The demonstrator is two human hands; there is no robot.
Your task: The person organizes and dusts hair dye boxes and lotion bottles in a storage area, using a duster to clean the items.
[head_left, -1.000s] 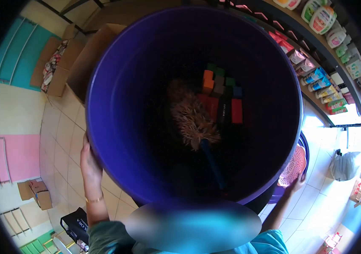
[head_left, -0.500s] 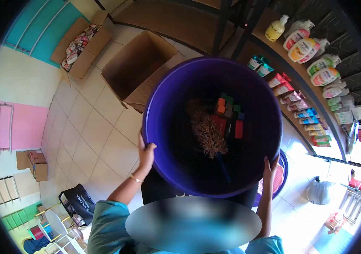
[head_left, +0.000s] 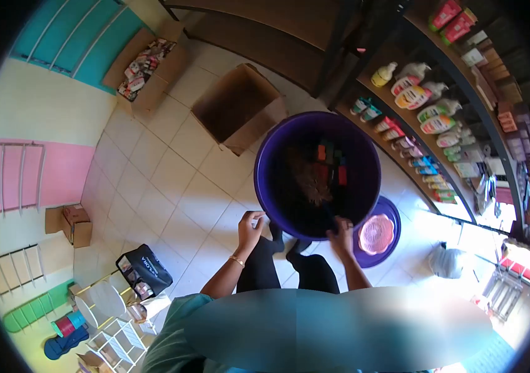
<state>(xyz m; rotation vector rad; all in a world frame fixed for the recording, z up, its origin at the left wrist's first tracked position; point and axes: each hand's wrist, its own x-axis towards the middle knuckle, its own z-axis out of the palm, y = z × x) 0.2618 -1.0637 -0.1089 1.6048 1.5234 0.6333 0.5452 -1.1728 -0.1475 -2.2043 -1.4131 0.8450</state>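
Observation:
A large round purple tub (head_left: 266, 211) stands on the floor in front of me. Inside it lie a brown bristly duster (head_left: 316, 186) and several small boxes, among them a red box (head_left: 342, 175) and an orange box (head_left: 321, 153). Just outside the tub's lower left edge, my left hand (head_left: 251, 229) is raised with bent fingers, thumb and forefinger apart, holding nothing visible. My right hand (head_left: 341, 235) is closed at the tub's near rim, by the lower end of the duster; the dark interior hides what its fingers hold.
Right of the tub, a purple basin (head_left: 395, 231) bears a pink basket (head_left: 376, 234). An open carton (head_left: 259, 127) stands beyond the tub. Shelves at right hold bottles (head_left: 414, 97) and tubes. A black bag (head_left: 145, 271) and white rack (head_left: 122, 343) are at lower left.
The tub is lower and farther from me, now on the floor. My left hand has let go of its rim; my right hand has moved from its right side to the near rim.

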